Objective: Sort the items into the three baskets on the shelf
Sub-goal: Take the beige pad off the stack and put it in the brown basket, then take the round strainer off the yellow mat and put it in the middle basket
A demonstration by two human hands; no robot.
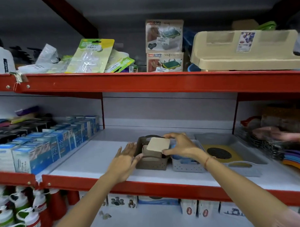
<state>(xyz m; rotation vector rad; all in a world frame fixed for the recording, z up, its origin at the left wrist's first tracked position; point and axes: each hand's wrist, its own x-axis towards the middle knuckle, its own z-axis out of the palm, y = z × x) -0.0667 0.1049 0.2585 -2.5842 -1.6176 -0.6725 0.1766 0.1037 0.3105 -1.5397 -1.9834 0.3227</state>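
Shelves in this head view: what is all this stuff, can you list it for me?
brown basket: one, brown, middle shelf, leftmost of three
small grey basket: one, pale grey, right beside the brown one, blue items inside
large grey tray basket: one, grey, furthest right, holding a yellow mat with a black round disc
beige square item: one, beige, held over the brown basket
blue and white boxes: many, rows at left of middle shelf
neo clean boxes: two, stacked, top shelf
beige plastic rack: one, top shelf right
green carded packs: several, top shelf left
left hand: open, against the brown basket's left side
right hand: grip on the beige square item
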